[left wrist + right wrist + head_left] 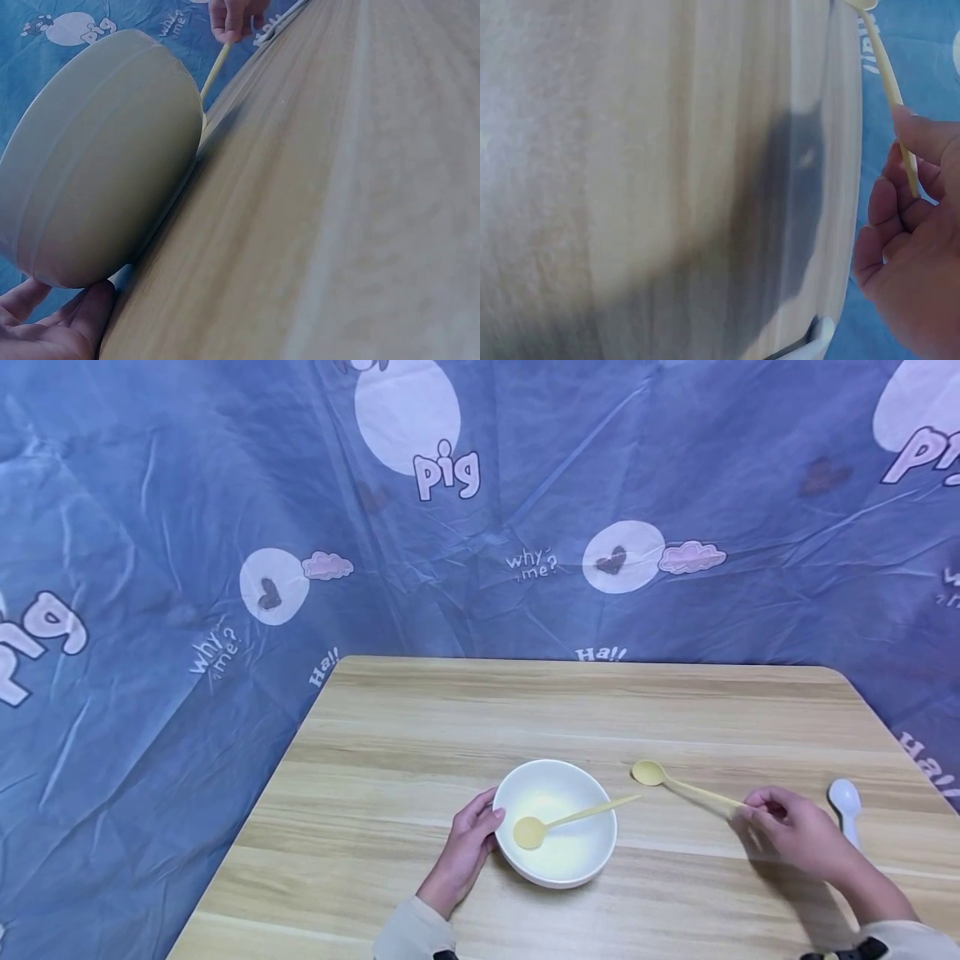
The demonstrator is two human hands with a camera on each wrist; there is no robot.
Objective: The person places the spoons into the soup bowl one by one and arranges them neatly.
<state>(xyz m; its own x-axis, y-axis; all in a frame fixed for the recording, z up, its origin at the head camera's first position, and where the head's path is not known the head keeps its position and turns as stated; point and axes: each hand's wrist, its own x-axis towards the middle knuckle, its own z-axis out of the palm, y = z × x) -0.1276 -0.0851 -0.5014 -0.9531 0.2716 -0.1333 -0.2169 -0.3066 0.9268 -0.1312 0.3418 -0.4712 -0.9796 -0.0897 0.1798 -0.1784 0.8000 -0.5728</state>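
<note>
A white bowl [555,868] stands on the wooden table, and my left hand [468,847] grips its left side with the thumb over the rim. In the left wrist view the fingers touch the outer wall of the bowl [105,165]. One yellow spoon [530,832] lies in the bowl, its handle sticking out over the right rim. To the right, my right hand [802,835] pinches the handle end of another yellow spoon [697,791]. That spoon's head points left, towards the bowl. In the right wrist view its handle [889,79] runs between thumb and fingers.
A white spoon [846,800] lies on the table right of my right hand, partly behind it. The wooden table [525,710] ends at a blue printed cloth [450,593] that hangs behind it and at its sides.
</note>
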